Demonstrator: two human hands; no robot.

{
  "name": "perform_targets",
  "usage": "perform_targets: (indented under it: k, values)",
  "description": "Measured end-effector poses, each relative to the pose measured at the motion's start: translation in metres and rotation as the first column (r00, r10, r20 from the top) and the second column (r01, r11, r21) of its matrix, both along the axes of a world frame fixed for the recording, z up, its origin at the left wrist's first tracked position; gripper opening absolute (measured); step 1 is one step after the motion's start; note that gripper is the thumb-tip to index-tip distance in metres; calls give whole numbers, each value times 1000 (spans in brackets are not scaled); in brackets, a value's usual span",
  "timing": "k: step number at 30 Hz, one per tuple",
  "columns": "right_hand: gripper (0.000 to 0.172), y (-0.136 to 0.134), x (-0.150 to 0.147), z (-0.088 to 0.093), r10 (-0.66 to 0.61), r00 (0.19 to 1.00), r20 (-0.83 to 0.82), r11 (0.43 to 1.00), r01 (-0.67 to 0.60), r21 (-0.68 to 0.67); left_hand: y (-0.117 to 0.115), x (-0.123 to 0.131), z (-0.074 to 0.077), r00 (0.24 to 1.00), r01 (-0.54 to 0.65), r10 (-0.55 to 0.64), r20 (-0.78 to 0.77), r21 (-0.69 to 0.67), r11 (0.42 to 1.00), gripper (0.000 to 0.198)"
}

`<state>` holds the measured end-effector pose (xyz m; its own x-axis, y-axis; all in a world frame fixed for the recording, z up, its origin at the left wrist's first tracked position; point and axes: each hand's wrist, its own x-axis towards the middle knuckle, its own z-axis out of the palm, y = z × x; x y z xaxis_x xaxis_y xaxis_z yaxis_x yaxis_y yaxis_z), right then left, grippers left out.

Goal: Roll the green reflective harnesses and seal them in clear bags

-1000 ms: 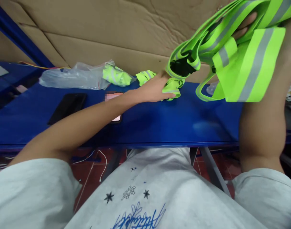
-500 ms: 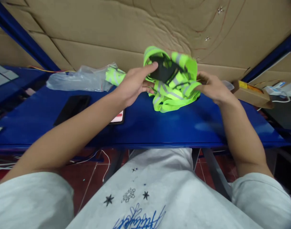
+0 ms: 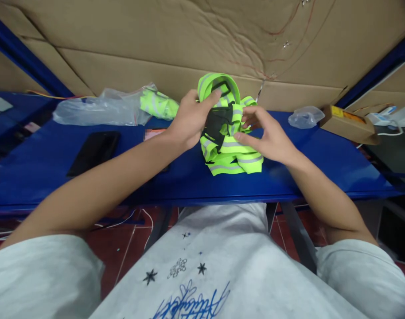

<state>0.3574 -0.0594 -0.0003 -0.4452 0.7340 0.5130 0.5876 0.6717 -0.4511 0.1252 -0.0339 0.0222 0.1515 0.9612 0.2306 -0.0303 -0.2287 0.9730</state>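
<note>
A neon-green reflective vest (image 3: 229, 150) with grey stripes and a black patch sits bunched up on the blue table (image 3: 305, 168). My left hand (image 3: 191, 118) grips its upper left side, thumb and fingers closed on the fabric. From the right, my right hand (image 3: 268, 137) presses on the bundle, its fingers partly spread and curled over the folded straps.
A clear plastic bag (image 3: 99, 108) with another green vest (image 3: 157, 104) lies at the back left. A black phone (image 3: 93, 151) lies left of my arm, with a second phone partly hidden under it. A crumpled plastic wrap (image 3: 305, 117) and a cardboard box (image 3: 350, 126) sit at the right.
The vest came down from high at the right onto the table. Both hands have gathered it into a tighter bundle and drawn it nearer to me.
</note>
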Motion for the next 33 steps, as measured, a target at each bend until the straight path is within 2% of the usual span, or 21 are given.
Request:
perform_targets:
  k: [2, 5, 7, 9, 11, 12, 14, 16, 18, 21, 26, 28, 31, 33]
  values:
    - [68, 7, 9, 1, 16, 998, -59, 1000, -16, -3, 6, -3, 4, 990, 61, -57, -130, 29, 998, 36]
    - [90, 8, 17, 11, -15, 1000, -24, 993, 17, 114, 10, -1, 15, 900, 216, -169, -402, 74, 974, 40]
    - [98, 3, 16, 16, -1, 997, 79, 987, -11, 161, 10, 5, 25, 852, 327, -279, -444, 33, 944, 38]
    - [85, -1, 15, 18, 22, 987, 157, 985, -48, 163, 7, 11, 33, 834, 414, -399, -382, -48, 909, 34]
    - [63, -2, 14, 16, -12, 987, 159, 982, -18, 186, 4, 15, 38, 843, 428, -445, -302, -122, 895, 46]
    - [53, -1, 15, 13, -64, 989, 135, 977, 35, 210, 2, 16, 39, 862, 396, -415, -291, -127, 910, 57]
    - [41, 1, 17, 8, -211, 974, 79, 947, 184, 264, -3, 14, 38, 893, 268, -259, -369, -29, 963, 71]
    - [34, 2, 17, 4, -354, 934, 53, 895, 321, 310, -9, 10, 34, 859, 152, -47, -509, 168, 974, 68]
    - [29, -1, 15, 3, -450, 890, 74, 847, 398, 353, -17, 9, 30, 779, 138, 82, -622, 297, 945, 53]
    - [23, -7, 10, 3, -523, 841, 136, 808, 439, 393, -27, 13, 27, 681, 203, 87, -727, 302, 932, 39]
    - [24, -6, 9, 1, -477, 849, 229, 860, 397, 322, -24, 12, 28, 626, 331, -21, -780, 242, 912, 31]
    - [27, -6, 9, 1, -454, 861, 230, 872, 376, 312, -18, 7, 29, 571, 375, -66, -818, 189, 908, 31]
    - [41, -11, 6, 4, -414, 881, 230, 880, 322, 350, -8, -2, 30, 499, 413, -98, -861, 137, 900, 35]
    - [56, -16, 3, 7, -349, 898, 269, 893, 232, 385, -5, -6, 29, 474, 422, -68, -878, 159, 892, 35]
